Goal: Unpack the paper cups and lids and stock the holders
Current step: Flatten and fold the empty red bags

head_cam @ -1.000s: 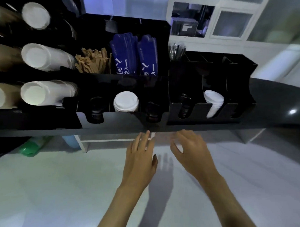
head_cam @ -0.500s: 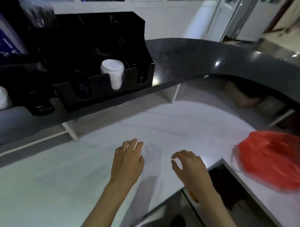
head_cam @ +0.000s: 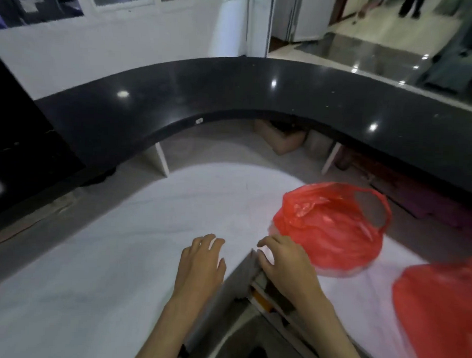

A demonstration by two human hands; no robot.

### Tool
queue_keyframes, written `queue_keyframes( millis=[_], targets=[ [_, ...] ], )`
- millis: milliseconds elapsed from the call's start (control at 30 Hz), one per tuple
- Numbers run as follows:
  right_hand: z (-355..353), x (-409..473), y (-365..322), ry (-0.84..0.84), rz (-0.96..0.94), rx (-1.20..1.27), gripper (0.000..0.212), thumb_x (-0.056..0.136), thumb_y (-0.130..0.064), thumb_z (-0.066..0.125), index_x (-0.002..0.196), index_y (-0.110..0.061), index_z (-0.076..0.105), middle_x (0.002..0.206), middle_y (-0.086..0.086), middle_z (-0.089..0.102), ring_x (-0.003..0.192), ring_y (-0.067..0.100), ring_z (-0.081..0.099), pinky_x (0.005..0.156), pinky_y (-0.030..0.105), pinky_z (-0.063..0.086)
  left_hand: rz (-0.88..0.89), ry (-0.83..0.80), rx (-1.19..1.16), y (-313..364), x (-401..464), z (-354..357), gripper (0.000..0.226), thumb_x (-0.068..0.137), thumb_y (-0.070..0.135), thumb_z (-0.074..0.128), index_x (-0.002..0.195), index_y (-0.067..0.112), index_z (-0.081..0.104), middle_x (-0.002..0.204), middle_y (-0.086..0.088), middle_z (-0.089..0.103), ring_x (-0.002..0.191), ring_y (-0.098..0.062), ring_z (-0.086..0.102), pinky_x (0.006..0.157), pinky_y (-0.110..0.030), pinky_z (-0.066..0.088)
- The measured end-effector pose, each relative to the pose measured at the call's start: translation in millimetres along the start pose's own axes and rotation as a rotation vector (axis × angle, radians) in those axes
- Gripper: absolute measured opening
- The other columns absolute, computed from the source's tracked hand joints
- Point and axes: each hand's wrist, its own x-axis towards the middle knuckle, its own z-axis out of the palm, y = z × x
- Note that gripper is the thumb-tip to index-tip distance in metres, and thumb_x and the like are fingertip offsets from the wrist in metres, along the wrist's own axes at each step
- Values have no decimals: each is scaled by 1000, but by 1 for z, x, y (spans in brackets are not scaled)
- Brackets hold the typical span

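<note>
A red plastic bag [head_cam: 335, 225] lies on the white counter [head_cam: 120, 255] to the right, its handle loop up and something pale showing under its lower edge. A second red bag [head_cam: 439, 314] fills the bottom right corner. My left hand [head_cam: 200, 263] hovers palm down over the counter, fingers relaxed and empty. My right hand [head_cam: 285, 263] is just left of the first bag, fingers loosely bent, holding nothing. The black holders are almost out of view at the far left edge [head_cam: 22, 144].
A curved black raised countertop [head_cam: 232, 93] rings the white work surface. Below my hands the counter has an inner corner with a dark gap [head_cam: 251, 313]. Cardboard boxes [head_cam: 281, 137] sit under the raised ledge. A glass partition and a tiled hallway lie beyond.
My view has swung right, away from the cup and lid holders. The red bags have come into view, and both hands now sit close to the first bag.
</note>
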Motion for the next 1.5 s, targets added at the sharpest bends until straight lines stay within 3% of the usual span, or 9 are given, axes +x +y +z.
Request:
queue_keyframes(
  millis=[167, 400, 600, 767, 900, 1100, 1233, 1400, 1500],
  targets=[
    [-23, -7, 64, 91, 120, 51, 21, 92, -35, 53, 99, -27, 70, 98, -10, 67, 93, 19, 61, 77, 41, 51, 110, -86, -80, 61, 45, 17, 45, 106, 37, 49, 150, 31, 47, 158, 7, 43, 142, -17, 42, 112, -34, 38],
    [-54, -19, 161, 311, 412, 128, 12, 93, -18, 71, 104, -20, 75, 113, -2, 68, 107, 24, 62, 96, 35, 47, 141, -248, -434, 110, 78, 35, 63, 102, 55, 54, 158, 39, 30, 152, 14, 38, 135, -9, 47, 104, -30, 46],
    [-74, 14, 224, 357, 574, 93, 22, 91, -15, 77, 110, -24, 83, 160, 19, 40, 143, 34, 37, 117, 45, 34, 185, -291, -483, 140, 114, 44, 62, 102, 54, 54, 155, 51, 23, 142, 5, 46, 121, -19, 59, 97, -41, 56],
    [-85, 30, 228, 360, 619, 285, 21, 95, -9, 71, 113, -16, 80, 117, 2, 75, 108, 24, 71, 94, 35, 53, 172, -218, -477, 157, 133, 51, 48, 103, 49, 56, 145, 28, 54, 140, 8, 55, 126, -16, 57, 100, -35, 52],
    [-77, 19, 186, 384, 383, 311, 21, 92, -8, 74, 103, -24, 83, 104, -20, 76, 98, -1, 70, 87, 26, 57, 151, -244, -660, 169, 151, 47, 49, 99, 60, 56, 137, 29, 65, 130, 14, 64, 119, -9, 60, 105, -38, 51],
    [-55, 19, 139, 114, 185, 454, 28, 91, -7, 67, 101, -31, 77, 94, -32, 69, 88, 0, 68, 77, 21, 51, 176, -450, -686, 190, 173, 56, 29, 90, 54, 73, 103, 29, 75, 92, 17, 73, 89, -6, 67, 85, -30, 55],
    [-64, 16, 139, 38, 135, 562, 32, 96, -12, 66, 117, -34, 77, 119, -25, 72, 112, 4, 68, 101, 27, 52, 244, -411, -752, 181, 183, 64, 24, 94, 24, 75, 72, 26, 65, 65, 19, 62, 63, 1, 52, 69, -29, 46],
    [-77, 6, 167, 548, 342, 516, 23, 97, -27, 64, 117, -29, 76, 122, -16, 72, 121, 13, 65, 103, 50, 52, 292, -285, -879, 168, 194, 35, 16, 103, 18, 65, 88, 13, 67, 84, 3, 73, 80, -8, 67, 74, -16, 47],
    [-71, 5, 193, 411, 590, 594, 53, 98, -50, 66, 148, -45, 50, 153, -17, 48, 142, 11, 46, 115, 48, 41, 289, -299, -1012, 164, 196, 21, 18, 105, 21, 61, 93, 9, 65, 95, 0, 77, 90, -15, 73, 85, -24, 56]
  ],
)
